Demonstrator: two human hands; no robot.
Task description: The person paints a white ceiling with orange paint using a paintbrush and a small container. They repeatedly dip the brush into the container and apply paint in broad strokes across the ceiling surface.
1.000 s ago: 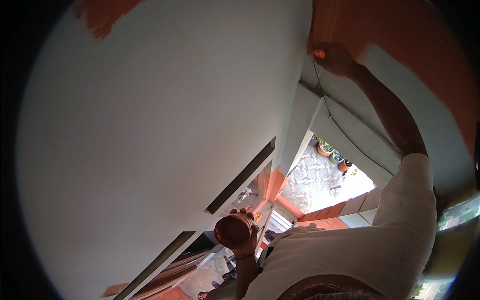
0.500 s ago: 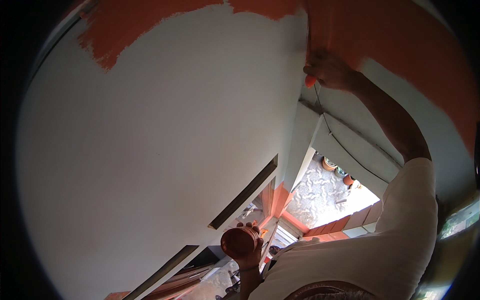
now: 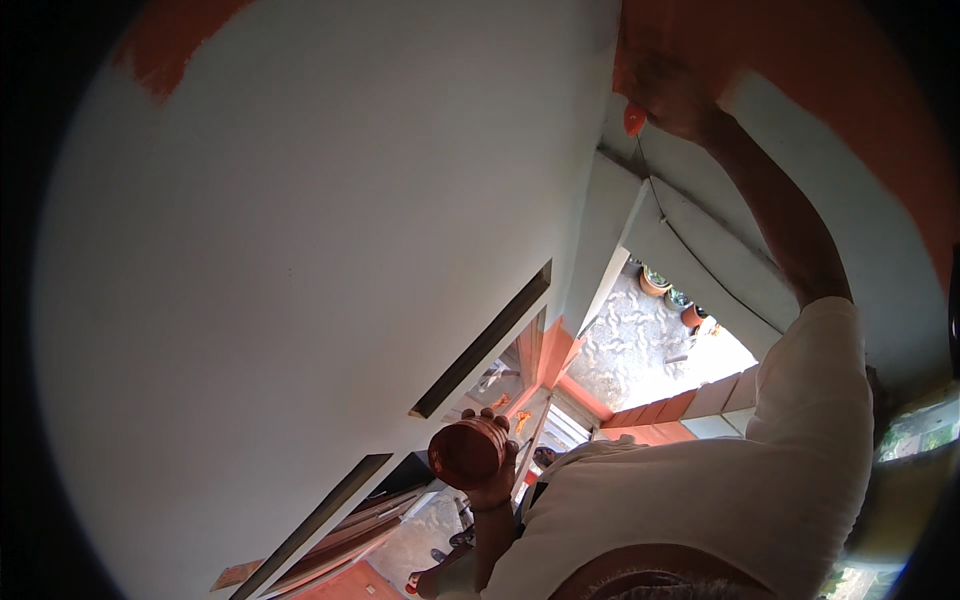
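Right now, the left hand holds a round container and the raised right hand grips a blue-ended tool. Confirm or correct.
Not blue: the head view shows an orange-red tool end in the raised right hand. The left hand does hold a round container.

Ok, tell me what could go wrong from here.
The left hand holds the open-mouthed reddish container; if it tips, any paint inside could spill, perhaps onto the white shirt.

The raised right hand grips an orange handle close to the pale wall; a slip might smear orange across it.

The dark cable runs up near that handle, so it could get snagged or marked.
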